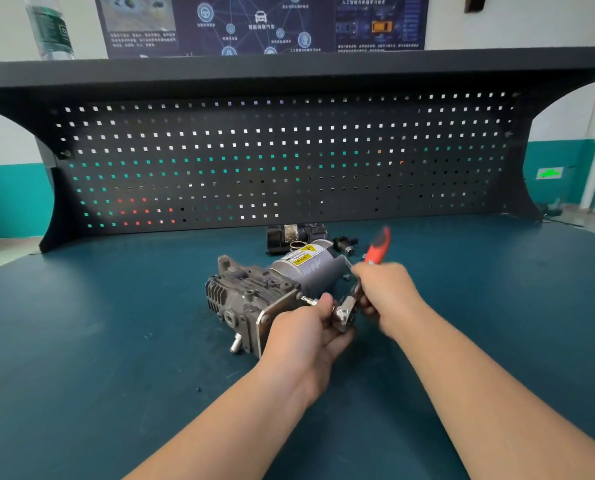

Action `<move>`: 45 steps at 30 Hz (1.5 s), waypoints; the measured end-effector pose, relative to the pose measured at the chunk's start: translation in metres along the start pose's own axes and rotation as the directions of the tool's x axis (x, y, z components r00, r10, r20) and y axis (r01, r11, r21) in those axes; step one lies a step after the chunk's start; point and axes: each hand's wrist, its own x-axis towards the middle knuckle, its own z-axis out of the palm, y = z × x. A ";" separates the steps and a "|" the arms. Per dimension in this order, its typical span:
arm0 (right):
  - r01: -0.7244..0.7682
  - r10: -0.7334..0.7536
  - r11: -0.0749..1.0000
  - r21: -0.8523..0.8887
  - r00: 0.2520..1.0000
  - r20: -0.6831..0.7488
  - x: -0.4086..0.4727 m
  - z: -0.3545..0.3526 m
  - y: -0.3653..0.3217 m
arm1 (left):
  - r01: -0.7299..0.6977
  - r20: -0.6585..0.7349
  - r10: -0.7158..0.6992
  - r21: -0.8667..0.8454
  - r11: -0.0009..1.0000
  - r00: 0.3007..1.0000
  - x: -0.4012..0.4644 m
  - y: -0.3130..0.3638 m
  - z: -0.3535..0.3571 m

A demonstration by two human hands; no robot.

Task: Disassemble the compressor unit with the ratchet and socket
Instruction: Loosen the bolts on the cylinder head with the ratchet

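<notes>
While the grey cast-metal compressor unit with its cylindrical motor can (272,289) lies on its side at the middle of the dark teal surface (98,341), the left hand (306,336) curls round the chrome ratchet head (345,312), apparently to keep the thin socket extension (306,300) seated on a bolt at the plate end; the right hand (386,294) grips the blurred red-and-black ratchet handle (377,245), raised toward the pegboard, probably mid-swing to loosen that fastener; behind the unit, near the perforated black back panel (282,161), lie dark removed-looking parts (296,235); no container is visible on the surface, only a clear plastic bottle (48,27) on the shelf above, contents unclear.
</notes>
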 end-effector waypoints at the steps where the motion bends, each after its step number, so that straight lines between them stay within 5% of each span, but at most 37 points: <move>1: -0.111 0.109 0.994 0.026 0.993 0.054 0.000 -0.001 0.001 | 0.000 -0.002 0.000 -0.004 1.000 1.000 0.000 0.000 0.000; 2: -0.103 0.101 0.994 0.027 0.993 0.057 0.001 0.000 0.002 | 0.000 -0.006 0.000 -0.011 1.000 1.000 0.000 0.000 0.000; 4: 0.184 -0.186 0.982 -0.040 0.981 -0.048 0.000 0.002 0.000 | 0.000 -0.005 -0.001 -0.020 1.000 1.000 0.000 0.000 0.000; 8: 0.748 -0.760 0.650 -0.138 0.644 -0.089 -0.025 0.003 -0.013 | -0.003 0.018 0.003 -0.016 1.000 1.000 0.001 0.000 -0.002; 11: 0.836 -0.848 0.528 -0.148 0.530 -0.025 -0.033 0.006 -0.012 | 0.013 0.028 -0.012 -0.046 0.999 1.000 0.003 0.001 -0.002; 14: 0.638 -0.657 0.753 -0.159 0.739 -0.148 -0.017 0.008 -0.009 | 0.019 0.016 -0.018 -0.051 0.999 1.000 0.004 0.002 -0.001; 16: 0.257 -0.259 0.966 -0.035 0.959 -0.115 -0.003 0.004 -0.004 | 0.021 0.014 -0.020 -0.043 0.999 1.000 0.003 0.002 0.000; 18: -0.119 0.115 0.986 0.118 0.992 0.044 0.002 0.002 0.002 | 0.016 0.019 -0.015 -0.040 0.999 1.000 0.002 0.002 0.001; 19: -0.167 0.161 0.977 0.134 0.986 0.053 0.002 0.002 0.004 | 0.013 0.016 -0.013 -0.037 0.999 1.000 0.002 0.002 0.001; 22: 0.217 -0.212 0.976 0.003 0.960 -0.182 -0.003 0.007 0.002 | 0.009 0.000 -0.009 -0.031 0.999 1.000 0.003 0.000 0.000; 25: 0.675 -0.679 0.731 -0.098 0.707 -0.198 -0.022 0.007 -0.007 | -0.004 -0.002 0.004 -0.019 1.000 1.000 0.004 -0.001 -0.002; 28: 0.820 -0.833 0.553 -0.148 0.543 -0.107 -0.030 0.009 -0.005 | -0.012 0.001 0.012 -0.021 1.000 1.000 0.004 -0.001 -0.003; 31: 0.685 -0.697 0.716 -0.136 0.690 -0.196 -0.018 0.010 -0.004 | 0.002 -0.015 -0.002 -0.033 0.999 1.000 0.005 -0.001 -0.002; 34: 0.224 -0.228 0.974 -0.047 0.963 -0.145 0.002 0.007 0.006 | 0.013 -0.023 -0.014 -0.045 0.999 1.000 0.005 0.000 -0.001; 36: -0.044 0.043 0.999 -0.023 0.997 -0.061 0.003 0.006 0.010 | 0.016 -0.028 -0.018 -0.061 0.998 0.999 0.004 0.000 0.000; 38: 0.048 -0.055 0.997 -0.061 0.991 -0.126 0.001 0.008 0.010 | 0.013 -0.030 -0.014 -0.052 0.999 0.999 0.005 0.000 -0.001; 40: 0.377 -0.395 0.918 -0.119 0.892 -0.221 -0.006 0.009 0.003 | 0.007 -0.017 -0.008 -0.036 0.999 1.000 0.005 -0.001 -0.002; 42: 0.662 -0.679 0.734 -0.152 0.708 -0.194 -0.022 0.009 -0.006 | -0.006 0.009 0.006 -0.030 1.000 1.000 0.005 -0.002 -0.002; 45: 0.840 -0.858 0.509 -0.186 0.512 -0.033 -0.036 0.008 -0.008 | -0.006 0.033 0.008 -0.041 0.999 0.999 0.005 -0.003 -0.003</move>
